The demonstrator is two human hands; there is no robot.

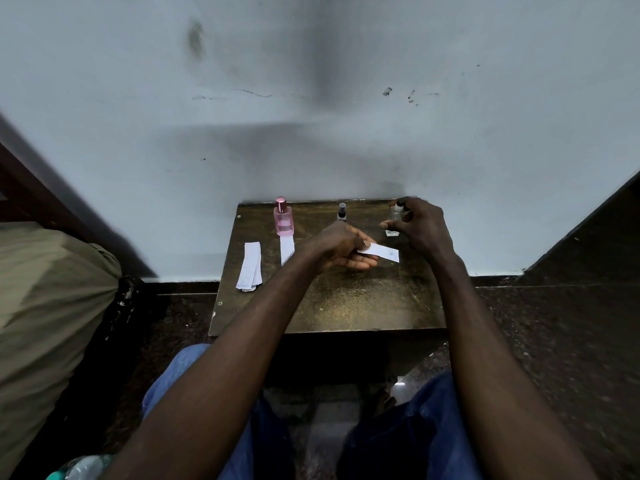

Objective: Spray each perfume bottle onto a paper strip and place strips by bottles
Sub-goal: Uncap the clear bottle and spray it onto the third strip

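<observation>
Three perfume bottles stand along the back of a small brown table [346, 306]: a pink bottle [283, 219] at the left, a small dark bottle [342, 213] in the middle, a clear bottle [394, 220] at the right. My right hand [420, 226] is wrapped around the clear bottle, a finger near its black cap. My left hand [341, 247] pinches a white paper strip [381, 252] just in front of that bottle. Another strip [287, 249] lies in front of the pink bottle.
A small stack of spare strips [249, 266] lies at the table's left side. The table stands against a pale wall. An olive cloth bundle [45, 323] sits at the left, a plastic bottle [83, 467] at the bottom left. My knees in blue jeans are below the table.
</observation>
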